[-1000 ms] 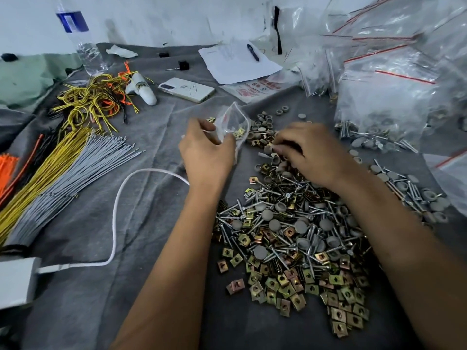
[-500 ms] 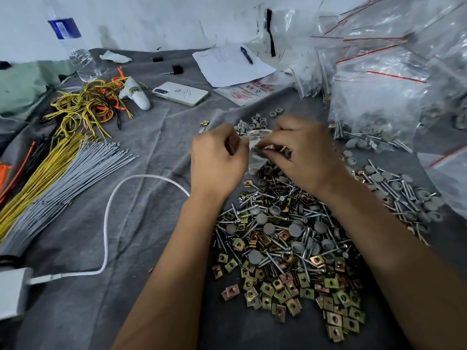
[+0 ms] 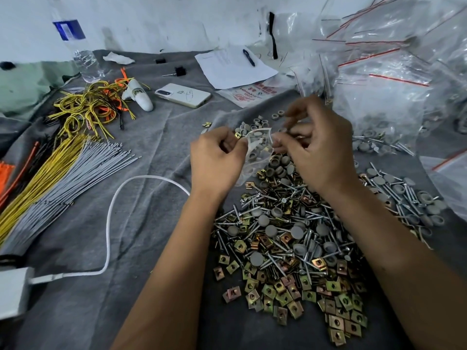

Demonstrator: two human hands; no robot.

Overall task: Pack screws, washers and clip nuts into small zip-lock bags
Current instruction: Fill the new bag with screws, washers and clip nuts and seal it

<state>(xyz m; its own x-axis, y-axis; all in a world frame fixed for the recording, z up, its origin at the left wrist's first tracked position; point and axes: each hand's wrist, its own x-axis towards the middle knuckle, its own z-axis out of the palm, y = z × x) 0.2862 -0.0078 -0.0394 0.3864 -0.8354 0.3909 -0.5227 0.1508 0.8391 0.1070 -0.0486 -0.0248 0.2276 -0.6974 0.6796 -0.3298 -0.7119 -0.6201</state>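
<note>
A small clear zip-lock bag (image 3: 256,154) hangs between my hands above the parts pile, with grey washers and a clip nut showing inside. My left hand (image 3: 216,161) pinches its left top edge. My right hand (image 3: 319,147) pinches the right top edge with thumb and forefinger, its other fingers raised and blurred. Below lies a heap of silver screws (image 3: 280,218) mixed with grey washers (image 3: 264,219), and brass-coloured clip nuts (image 3: 336,322) spread toward me. The bag's mouth is partly hidden by my fingers.
Bundles of yellow and grey cable ties (image 3: 58,178) lie at the left. A white cable (image 3: 111,223) loops across the grey cloth. A phone (image 3: 183,95), papers with a pen (image 3: 232,65), a water bottle (image 3: 80,51) and stacked packed bags (image 3: 394,97) sit behind.
My right hand left the pile and came up to the bag. Both hands now hold the bag's top edge, which has lowered to hang between them.
</note>
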